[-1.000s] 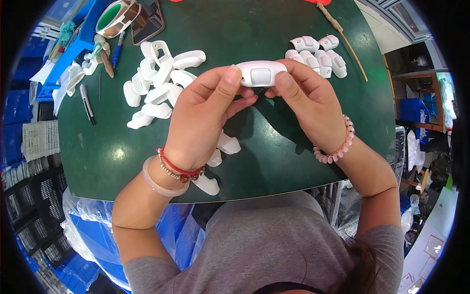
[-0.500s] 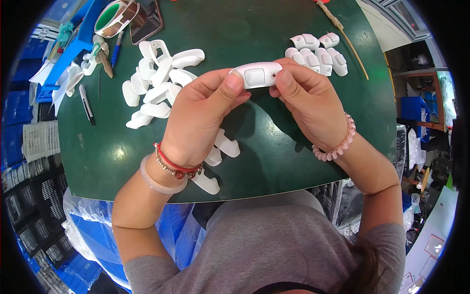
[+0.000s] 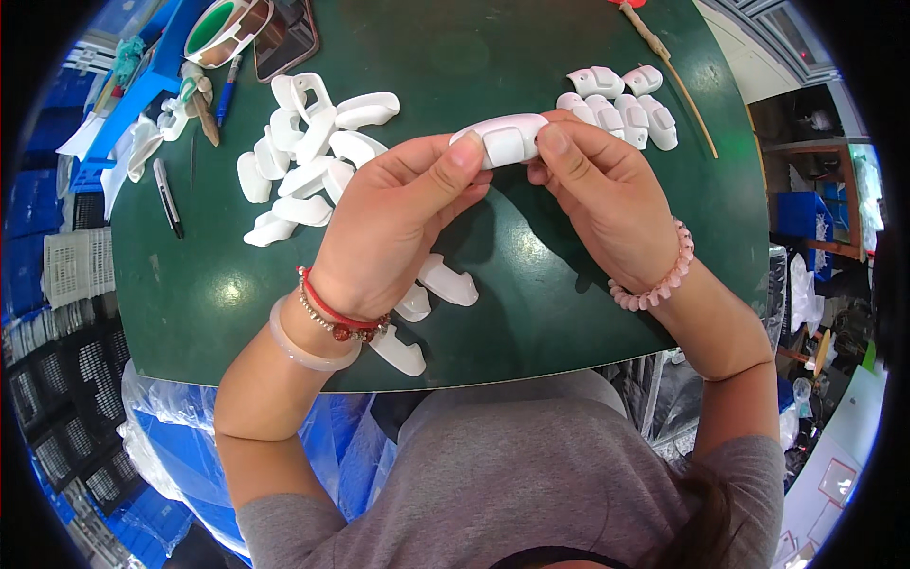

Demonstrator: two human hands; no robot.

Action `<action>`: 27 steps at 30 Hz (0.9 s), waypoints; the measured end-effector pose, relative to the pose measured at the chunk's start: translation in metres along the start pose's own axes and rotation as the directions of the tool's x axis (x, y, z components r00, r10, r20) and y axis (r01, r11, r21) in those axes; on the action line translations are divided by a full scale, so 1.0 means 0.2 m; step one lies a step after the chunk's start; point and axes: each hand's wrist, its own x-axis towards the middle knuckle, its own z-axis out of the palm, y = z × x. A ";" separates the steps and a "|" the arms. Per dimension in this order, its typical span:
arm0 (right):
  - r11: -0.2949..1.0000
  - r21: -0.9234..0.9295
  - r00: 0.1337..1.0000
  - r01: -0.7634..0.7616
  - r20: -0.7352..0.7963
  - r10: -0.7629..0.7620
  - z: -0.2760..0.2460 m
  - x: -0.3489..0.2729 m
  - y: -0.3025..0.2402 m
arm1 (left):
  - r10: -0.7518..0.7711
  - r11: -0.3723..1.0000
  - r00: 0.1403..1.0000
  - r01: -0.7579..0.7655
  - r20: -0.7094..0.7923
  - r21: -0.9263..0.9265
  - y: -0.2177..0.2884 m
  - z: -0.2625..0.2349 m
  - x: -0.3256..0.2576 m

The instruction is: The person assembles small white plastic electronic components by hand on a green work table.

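Between my two hands is a white curved plastic part [image 3: 507, 142] with a raised rectangular section, held up above the green table. My left hand [image 3: 403, 204] pinches its left end between thumb and fingers. The right end is gripped by my right hand [image 3: 604, 185], the thumb on the near side. Beyond my left hand lies a loose pile of similar white parts [image 3: 305, 180]. Three more white pieces [image 3: 447, 281] lie beside and below my left wrist, partly hidden by it. Past my right hand, several white parts [image 3: 632, 120] stand grouped in rows.
On the green table [image 3: 531, 327], a thin stick [image 3: 684, 87] lies at the far right. At the far left are a tape roll [image 3: 220, 33], a phone [image 3: 286, 40], a blue pen [image 3: 227, 90] and a white marker [image 3: 168, 199]. A blue rack [image 3: 152, 81] borders the left side.
The white part has tilted in my fingers, so its raised section shows at another angle. Both hands have shifted slightly right and still hold it.
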 end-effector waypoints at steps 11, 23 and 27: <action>0.997 0.053 0.997 -0.055 0.061 0.052 -0.01 0.00 -0.01 | -0.035 0.995 0.996 0.042 0.079 -0.090 0.00 -0.01 0.01; 0.962 -0.271 0.983 0.022 0.183 0.029 -0.06 0.04 -0.13 | 0.010 0.994 0.997 -0.002 0.073 -0.107 0.02 0.00 0.00; 0.717 -0.656 0.913 0.234 -0.106 -0.395 -0.38 0.20 -0.23 | 0.117 0.990 0.993 -0.118 -0.019 -0.081 0.02 -0.04 0.02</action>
